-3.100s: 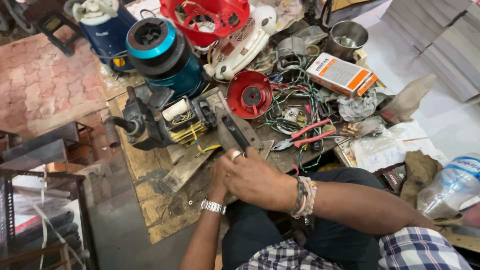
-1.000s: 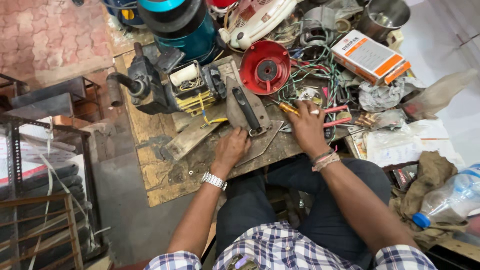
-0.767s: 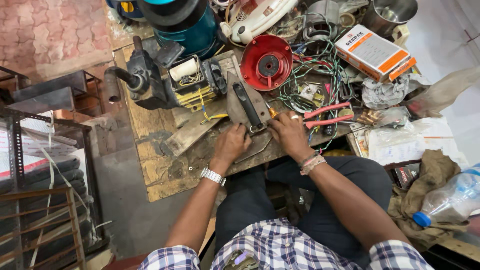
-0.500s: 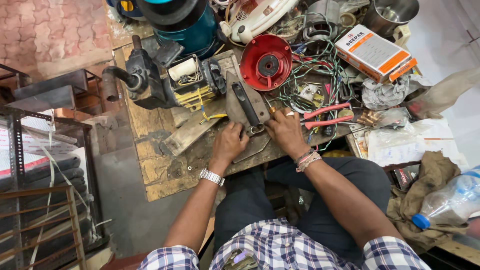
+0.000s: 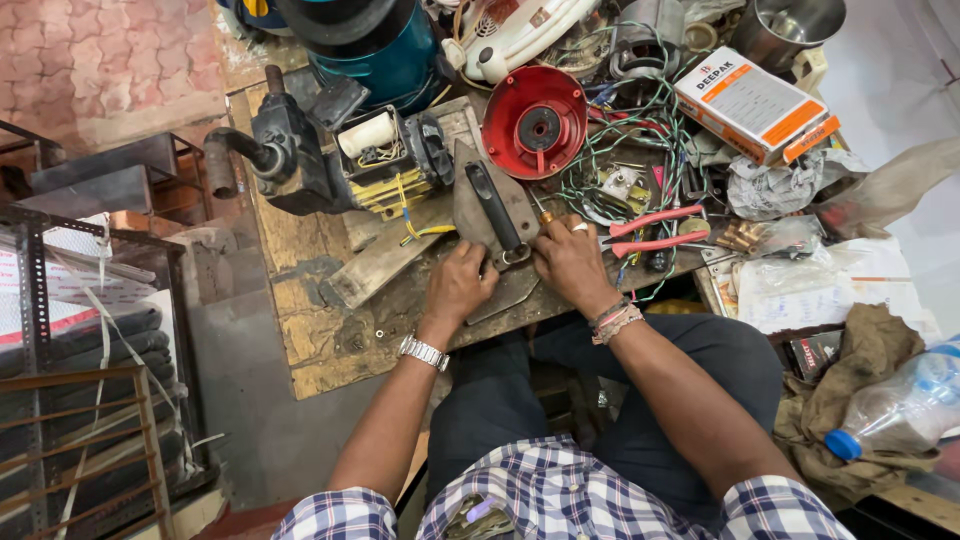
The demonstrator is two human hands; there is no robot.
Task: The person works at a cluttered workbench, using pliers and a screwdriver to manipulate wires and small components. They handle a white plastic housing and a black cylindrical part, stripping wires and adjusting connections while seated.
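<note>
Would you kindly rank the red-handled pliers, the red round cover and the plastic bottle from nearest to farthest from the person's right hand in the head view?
1. Red-handled pliers: just to the right of the right hand, on the bench.
2. Red round cover: farther up the bench, beyond the hand.
3. Plastic bottle: far off at the lower right, lying on a cloth.

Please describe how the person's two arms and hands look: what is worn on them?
Both forearms are bare. The left hand has a silver metal watch on its wrist. The right hand wears a ring on one finger and several bangles and threads at the wrist. Near the shoulders are short sleeves of a blue and white checked shirt.
</note>
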